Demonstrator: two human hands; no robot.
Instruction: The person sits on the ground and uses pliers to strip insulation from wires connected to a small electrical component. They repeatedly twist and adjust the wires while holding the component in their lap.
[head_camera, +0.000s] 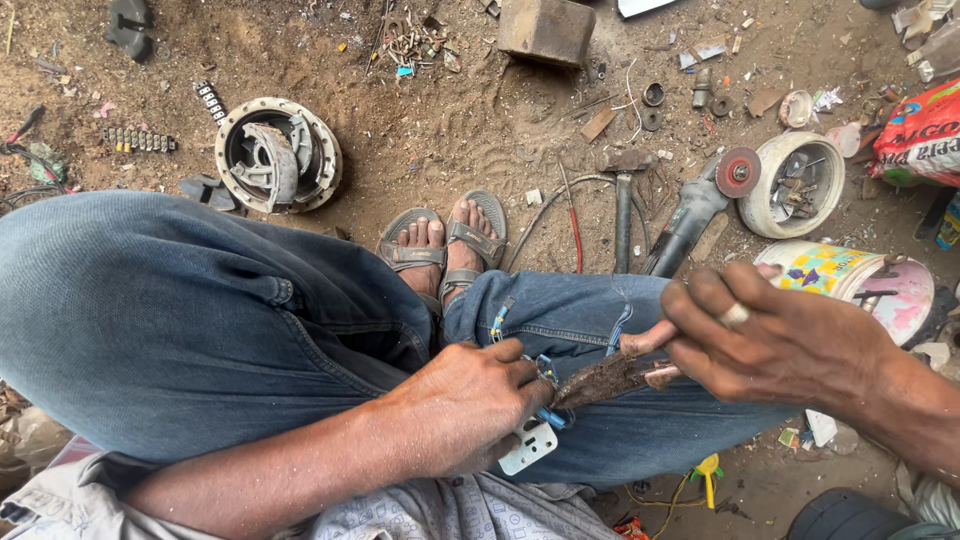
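A rusty brown curved metal piece (607, 378) lies across my lap over blue jeans, held at both ends. My left hand (462, 405) grips its near end, along with a bit of blue wire and a white plastic part (527, 447) under the fingers. My right hand (770, 335), with a ring on one finger, pinches the far end between thumb and fingers.
On the dirt ground ahead lie a brake drum plate (277, 153), a hammer (624, 205), an angle grinder (700, 205), a white bowl of metal bits (798, 185), a patterned tin (848, 275), a wooden block (546, 28) and scattered scrap. My sandalled feet (445, 243) rest in the middle.
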